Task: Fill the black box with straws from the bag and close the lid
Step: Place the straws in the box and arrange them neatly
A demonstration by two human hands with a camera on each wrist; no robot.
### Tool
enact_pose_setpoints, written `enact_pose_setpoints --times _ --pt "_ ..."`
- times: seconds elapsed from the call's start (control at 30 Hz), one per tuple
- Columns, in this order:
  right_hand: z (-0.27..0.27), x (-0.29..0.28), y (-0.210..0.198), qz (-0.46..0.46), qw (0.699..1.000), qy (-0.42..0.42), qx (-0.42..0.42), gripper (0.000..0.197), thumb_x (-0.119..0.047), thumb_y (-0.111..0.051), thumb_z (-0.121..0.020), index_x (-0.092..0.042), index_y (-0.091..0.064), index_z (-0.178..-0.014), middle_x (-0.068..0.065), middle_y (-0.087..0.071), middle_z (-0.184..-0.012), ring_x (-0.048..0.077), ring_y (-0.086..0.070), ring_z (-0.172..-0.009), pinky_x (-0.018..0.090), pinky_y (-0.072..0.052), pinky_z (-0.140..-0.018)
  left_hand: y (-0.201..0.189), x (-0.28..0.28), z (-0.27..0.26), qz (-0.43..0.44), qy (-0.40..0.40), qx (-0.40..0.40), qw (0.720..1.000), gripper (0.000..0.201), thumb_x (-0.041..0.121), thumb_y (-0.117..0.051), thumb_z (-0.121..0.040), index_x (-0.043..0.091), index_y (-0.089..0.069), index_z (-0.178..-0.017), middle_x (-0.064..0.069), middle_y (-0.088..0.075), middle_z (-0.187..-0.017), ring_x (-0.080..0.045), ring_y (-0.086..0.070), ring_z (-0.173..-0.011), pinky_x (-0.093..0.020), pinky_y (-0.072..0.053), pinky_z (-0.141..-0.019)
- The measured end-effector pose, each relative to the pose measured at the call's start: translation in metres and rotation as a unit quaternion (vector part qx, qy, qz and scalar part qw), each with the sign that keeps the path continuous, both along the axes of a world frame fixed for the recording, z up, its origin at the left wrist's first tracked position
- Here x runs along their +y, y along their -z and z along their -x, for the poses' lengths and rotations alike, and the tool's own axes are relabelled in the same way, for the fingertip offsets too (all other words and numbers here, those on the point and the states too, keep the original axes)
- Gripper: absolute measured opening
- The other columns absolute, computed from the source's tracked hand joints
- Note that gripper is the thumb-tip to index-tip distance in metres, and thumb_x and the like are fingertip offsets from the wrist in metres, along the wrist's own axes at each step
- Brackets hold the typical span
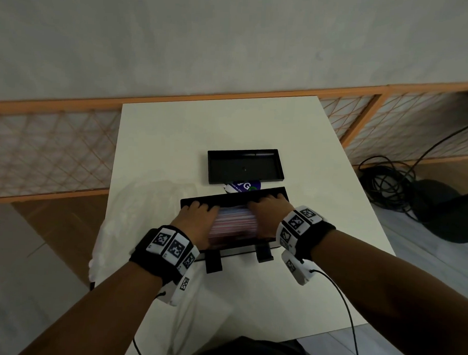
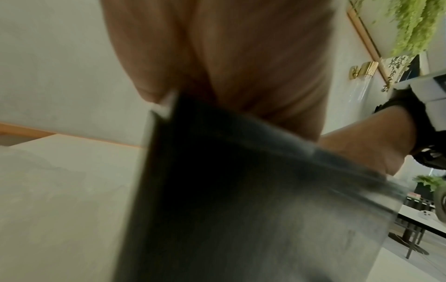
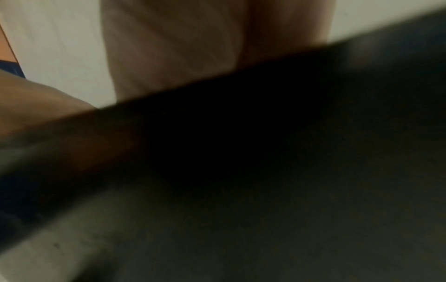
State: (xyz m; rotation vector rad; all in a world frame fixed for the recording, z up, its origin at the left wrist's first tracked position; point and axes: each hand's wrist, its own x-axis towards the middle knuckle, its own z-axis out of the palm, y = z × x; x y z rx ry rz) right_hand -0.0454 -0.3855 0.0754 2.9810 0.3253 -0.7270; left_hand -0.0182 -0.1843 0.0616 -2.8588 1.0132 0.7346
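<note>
The black box point(image 1: 226, 199) stands near the front of the white table point(image 1: 203, 127), packed with red-and-white striped straws point(image 1: 235, 223). My left hand point(image 1: 199, 212) lies flat on the left part of the straws and presses on them. On the right part my right hand point(image 1: 266, 204) presses too, its fingertips reaching the far wall. The black lid point(image 1: 245, 167) lies upturned just behind the box. The clear plastic bag point(image 1: 134, 213) lies crumpled to the left. The left wrist view shows my palm point(image 2: 229, 57) over the box wall point(image 2: 241, 190); the right wrist view is dark and blurred.
A round blue-and-white label point(image 1: 243, 187) lies between lid and box. Two black tabs point(image 1: 213, 262) stick out from the box's near side. An orange lattice rail point(image 1: 54, 148) runs behind the table. Coiled cables point(image 1: 388, 184) and a black stand base lie on the floor to the right.
</note>
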Motion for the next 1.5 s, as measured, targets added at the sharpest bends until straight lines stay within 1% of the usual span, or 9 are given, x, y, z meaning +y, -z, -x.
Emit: enact_pose_setpoints --times 0.27,0.47,0.63,0.73,0.83,0.97,1.1,1.37,1.5 --pt "0.017 -0.018 -0.006 -0.008 0.998 0.026 -0.055 0.057 -0.04 -0.064 -0.077 -0.018 -0.042 -0.124 0.009 -0.06 -0.111 0.034 -0.06 -0.098 0.039 -0.044 -0.085 -0.005 -0.014 0.009 0.067 -0.012 -0.021 0.997 0.075 0.03 -0.066 -0.078 0.018 -0.026 -0.14 -0.01 -0.042 -0.128 -0.029 -0.053 -0.106 -0.037 -0.043 -0.082" --pt "0.038 -0.035 -0.004 0.009 0.982 -0.001 -0.187 0.071 -0.031 -0.082 -0.042 -0.018 -0.052 -0.106 0.003 -0.062 -0.076 0.026 -0.059 -0.059 0.034 -0.046 -0.053 -0.005 -0.025 0.021 0.131 -0.022 -0.075 0.988 0.071 0.019 -0.068 -0.074 0.018 -0.036 -0.138 -0.013 -0.051 -0.117 -0.034 -0.055 -0.099 -0.043 -0.047 -0.079" --pt "0.042 -0.039 -0.008 -0.056 0.974 0.012 -0.221 0.07 -0.028 -0.079 -0.054 -0.021 -0.052 -0.118 0.004 -0.064 -0.092 0.028 -0.064 -0.076 0.037 -0.049 -0.063 -0.01 -0.022 0.023 0.178 -0.04 -0.094 0.979 0.074 0.029 -0.073 -0.07 0.02 -0.041 -0.136 -0.01 -0.054 -0.112 -0.031 -0.055 -0.095 -0.041 -0.046 -0.076" --pt "0.036 -0.045 -0.016 -0.114 0.983 0.033 -0.14 0.07 -0.031 -0.074 -0.069 -0.021 -0.046 -0.133 0.006 -0.058 -0.119 0.03 -0.057 -0.107 0.039 -0.045 -0.087 -0.005 -0.018 0.025 0.2 -0.052 -0.017 0.978 0.079 0.029 -0.07 -0.076 0.021 -0.029 -0.143 -0.005 -0.043 -0.127 -0.025 -0.044 -0.115 -0.035 -0.042 -0.095" --pt "0.032 -0.052 -0.015 -0.165 0.984 0.021 -0.059 0.073 -0.037 -0.071 -0.076 -0.023 -0.038 -0.139 0.006 -0.048 -0.131 0.028 -0.046 -0.12 0.036 -0.038 -0.099 -0.002 -0.01 0.026 0.211 -0.059 0.038 0.975 0.077 0.025 -0.068 -0.079 0.024 -0.026 -0.144 -0.005 -0.041 -0.13 -0.023 -0.042 -0.118 -0.033 -0.043 -0.096" --pt "0.029 -0.061 -0.022 -0.178 0.983 0.008 -0.037 0.076 -0.054 -0.069 -0.072 -0.031 -0.038 -0.138 -0.002 -0.049 -0.133 0.02 -0.043 -0.124 0.037 -0.032 -0.105 -0.016 -0.005 0.024 0.246 -0.083 0.106 0.96 0.069 0.047 -0.059 -0.082 0.024 -0.032 -0.142 0.0 -0.045 -0.131 -0.016 -0.044 -0.119 -0.031 -0.04 -0.102" --pt "0.017 -0.061 -0.028 -0.149 0.988 0.006 -0.026 0.072 -0.05 -0.065 -0.079 -0.023 -0.038 -0.14 0.002 -0.049 -0.134 0.023 -0.04 -0.127 0.039 -0.038 -0.105 -0.026 -0.014 0.014 0.251 -0.107 0.063 0.96 0.039 0.028 -0.048 -0.094 0.014 -0.047 -0.131 -0.006 -0.052 -0.128 -0.02 -0.052 -0.115 -0.032 -0.041 -0.099" --pt "0.015 -0.04 -0.002 -0.017 1.0 -0.005 -0.009 0.074 -0.046 -0.067 -0.075 -0.023 -0.033 -0.136 0.007 -0.05 -0.127 0.029 -0.048 -0.117 0.041 -0.041 -0.096 0.003 -0.031 0.012 0.068 -0.033 0.056 0.996 0.089 0.048 -0.068 -0.074 0.017 -0.022 -0.143 -0.009 -0.05 -0.131 -0.025 -0.055 -0.111 -0.038 -0.047 -0.093" --pt "0.018 -0.035 0.01 -0.017 1.0 0.021 0.002 0.076 -0.052 -0.064 -0.077 -0.029 -0.028 -0.139 0.009 -0.046 -0.13 0.032 -0.047 -0.119 0.044 -0.041 -0.098 0.006 -0.033 0.012 0.026 -0.008 0.005 1.0 0.087 0.053 -0.065 -0.074 0.018 -0.024 -0.141 -0.008 -0.051 -0.13 -0.026 -0.056 -0.11 -0.037 -0.045 -0.091"
